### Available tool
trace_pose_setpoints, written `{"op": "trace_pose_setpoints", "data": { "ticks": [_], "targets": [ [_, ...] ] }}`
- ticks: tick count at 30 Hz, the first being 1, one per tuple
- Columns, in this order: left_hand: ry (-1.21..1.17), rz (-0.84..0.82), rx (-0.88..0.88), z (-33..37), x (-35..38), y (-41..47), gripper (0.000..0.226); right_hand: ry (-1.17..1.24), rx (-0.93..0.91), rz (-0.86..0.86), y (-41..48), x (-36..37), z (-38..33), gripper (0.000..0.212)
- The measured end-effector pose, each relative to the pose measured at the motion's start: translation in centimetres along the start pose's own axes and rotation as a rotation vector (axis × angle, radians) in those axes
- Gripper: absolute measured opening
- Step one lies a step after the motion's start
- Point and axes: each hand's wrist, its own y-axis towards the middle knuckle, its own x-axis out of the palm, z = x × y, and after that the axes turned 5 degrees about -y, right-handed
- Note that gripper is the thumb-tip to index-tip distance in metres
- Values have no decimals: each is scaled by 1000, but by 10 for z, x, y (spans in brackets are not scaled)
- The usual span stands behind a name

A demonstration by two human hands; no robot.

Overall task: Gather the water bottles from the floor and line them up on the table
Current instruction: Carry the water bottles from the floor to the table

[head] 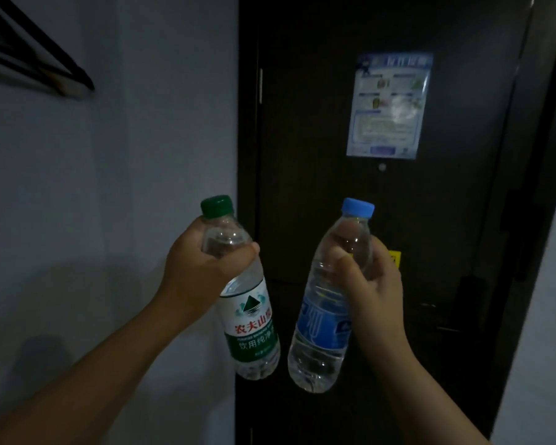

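Observation:
My left hand [199, 268] grips a clear water bottle with a green cap and a green-and-white label [252, 329] around its shoulder. My right hand [369, 284] grips a second clear bottle with a blue cap and a blue label [321, 326] around its upper body. Both bottles are held upright in the air, side by side and a little apart, tilted slightly toward each other at the bottom. No table or floor is in view.
Straight ahead stands a dark door [334, 155] with a blue-and-white notice [387, 106] stuck on it. A pale wall [109, 187] fills the left side, with a dark frame [39, 56] mounted at the upper left. The room is dim.

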Motion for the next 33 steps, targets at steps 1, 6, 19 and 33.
{"op": "trace_pose_setpoints", "data": {
  "ticks": [1, 6, 19, 33],
  "targets": [
    [6, 10, 15, 9, 4, 0, 18, 47, -3, -9, 6, -1, -3, 26],
    [76, 128, 21, 43, 9, -13, 25, 202, -43, -177, 35, 1, -7, 12],
    [464, 535, 45, 158, -84, -107, 21, 616, -41, -498, 1, 94, -76, 25],
    [876, 941, -10, 331, -152, -288, 20, 1024, 4, -809, -143, 180, -248, 13]
  ]
}}
